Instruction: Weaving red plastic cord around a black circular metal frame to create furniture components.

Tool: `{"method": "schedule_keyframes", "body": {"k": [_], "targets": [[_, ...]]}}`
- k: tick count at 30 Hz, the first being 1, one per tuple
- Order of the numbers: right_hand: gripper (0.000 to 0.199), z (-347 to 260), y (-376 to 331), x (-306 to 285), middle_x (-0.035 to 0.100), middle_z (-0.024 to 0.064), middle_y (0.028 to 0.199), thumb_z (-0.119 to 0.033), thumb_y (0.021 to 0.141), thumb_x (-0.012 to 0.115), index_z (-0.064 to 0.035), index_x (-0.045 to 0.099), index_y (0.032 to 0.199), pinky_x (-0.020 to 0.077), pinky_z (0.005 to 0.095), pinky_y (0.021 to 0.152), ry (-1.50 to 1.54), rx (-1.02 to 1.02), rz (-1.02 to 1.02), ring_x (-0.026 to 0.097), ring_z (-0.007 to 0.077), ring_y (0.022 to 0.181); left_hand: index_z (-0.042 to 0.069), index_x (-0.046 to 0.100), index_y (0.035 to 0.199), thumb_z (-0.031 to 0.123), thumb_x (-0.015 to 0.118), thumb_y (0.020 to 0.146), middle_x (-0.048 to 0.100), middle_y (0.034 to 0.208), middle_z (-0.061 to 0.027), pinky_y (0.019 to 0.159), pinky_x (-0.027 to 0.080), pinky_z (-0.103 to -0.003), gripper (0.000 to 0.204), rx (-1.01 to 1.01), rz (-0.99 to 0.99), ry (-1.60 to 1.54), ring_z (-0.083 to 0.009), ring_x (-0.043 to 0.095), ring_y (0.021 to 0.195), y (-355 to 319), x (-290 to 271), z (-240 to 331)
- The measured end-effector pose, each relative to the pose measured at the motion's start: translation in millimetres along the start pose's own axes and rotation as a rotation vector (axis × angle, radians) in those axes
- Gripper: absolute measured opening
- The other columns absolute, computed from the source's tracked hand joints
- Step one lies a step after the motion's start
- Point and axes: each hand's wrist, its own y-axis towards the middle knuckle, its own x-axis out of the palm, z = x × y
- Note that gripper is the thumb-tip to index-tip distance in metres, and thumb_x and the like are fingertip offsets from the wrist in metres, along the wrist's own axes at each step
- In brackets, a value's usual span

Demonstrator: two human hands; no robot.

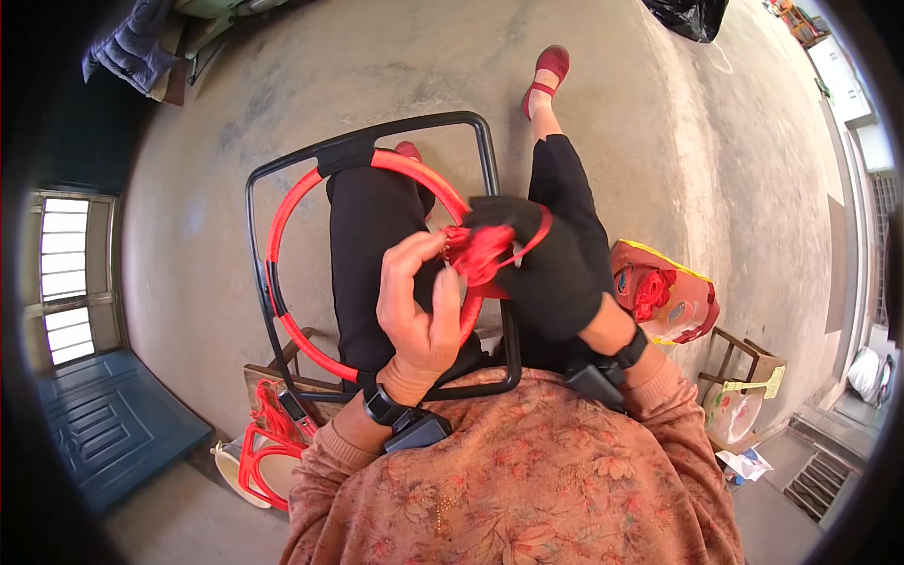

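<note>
A blurred bundle of red cord point(478, 254) is between my hands, above the right side of a red-wrapped ring point(282, 212). My right hand point(557, 273), in a black glove, is closed around the bundle, and a strand loops over its fingers. My bare left hand point(414, 311) has its thumb and fingertips curled at the bundle's left edge, gripping the cord there. The ring sits inside a black tubular frame point(252, 221) that lies across my lap. Black wrapping point(347, 155) joins ring and frame at the far end. The bundle partly hides the ring's right side.
To the right stands a red bag point(695, 306) with red cord inside, beside a wooden stool point(739, 353). At left, red cord point(271, 410) and a phone-like device point(294, 407) lie on a wooden surface. A red frame point(252, 471) is below. A black bag point(692, 17) lies far off.
</note>
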Motion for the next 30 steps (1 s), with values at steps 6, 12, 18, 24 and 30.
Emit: {"method": "schedule_keyframes", "body": {"k": [6, 12, 18, 24, 30], "targets": [[0.028, 32.2, -31.9, -87.5, 0.069, 0.0119, 0.082, -0.014, 0.081, 0.070, -0.0029, 0.067, 0.107, 0.0504, 0.0366, 0.071, -0.325, 0.364, -0.138, 0.065, 0.0271, 0.075, -0.005, 0.054, 0.121, 0.011, 0.059, 0.096, 0.060, 0.111, -0.0150, 0.083, 0.052, -0.029, 0.030, -0.436, -0.122, -0.228, -0.0179, 0.063, 0.097, -1.2, 7.0, -17.3], [0.034, 20.3, -70.5, -124.1, 0.070, 0.0086, 0.103, -0.007, 0.086, 0.063, 0.0045, 0.061, 0.118, 0.0507, 0.0316, 0.087, 0.417, 0.735, 0.128, 0.065, 0.0169, 0.098, -0.004, 0.054, 0.123, 0.015, 0.054, 0.100, 0.060, 0.112, -0.0100, 0.089, 0.047, -0.027, 0.029, -0.571, -0.251, -0.275, -0.0148, 0.060, 0.101, -2.0, 9.2, -16.0], [0.040, 83.3, -116.8, -192.8, 0.068, 0.0129, 0.110, -0.011, 0.089, 0.059, 0.0044, 0.056, 0.126, 0.0485, 0.0324, 0.096, 0.537, 0.744, 0.266, 0.065, 0.0209, 0.102, -0.006, 0.054, 0.120, 0.021, 0.052, 0.103, 0.064, 0.107, -0.0118, 0.086, 0.048, -0.027, 0.032, -0.572, -0.260, -0.329, -0.0126, 0.062, 0.097, 1.0, 10.3, -17.5], [0.041, 177.3, -214.1, -284.4, 0.068, 0.0133, 0.112, -0.014, 0.090, 0.059, 0.0034, 0.056, 0.127, 0.0472, 0.0324, 0.098, 0.722, 0.733, 1.244, 0.065, 0.0226, 0.104, -0.007, 0.056, 0.115, 0.018, 0.053, 0.102, 0.066, 0.102, -0.0109, 0.083, 0.050, -0.026, 0.028, -0.623, -0.229, -0.394, -0.0106, 0.063, 0.088, 1.7, 9.9, -20.7], [0.041, 168.6, -173.7, -216.0, 0.067, 0.0126, 0.113, -0.015, 0.090, 0.060, 0.0029, 0.057, 0.126, 0.0462, 0.0319, 0.099, 0.865, 0.634, 0.807, 0.064, 0.0238, 0.105, 0.001, 0.058, 0.111, 0.018, 0.055, 0.102, 0.065, 0.096, -0.0019, 0.070, 0.052, -0.022, 0.020, -0.728, -0.237, -0.548, -0.0060, 0.061, 0.081, 0.4, 13.2, -23.7]]}}
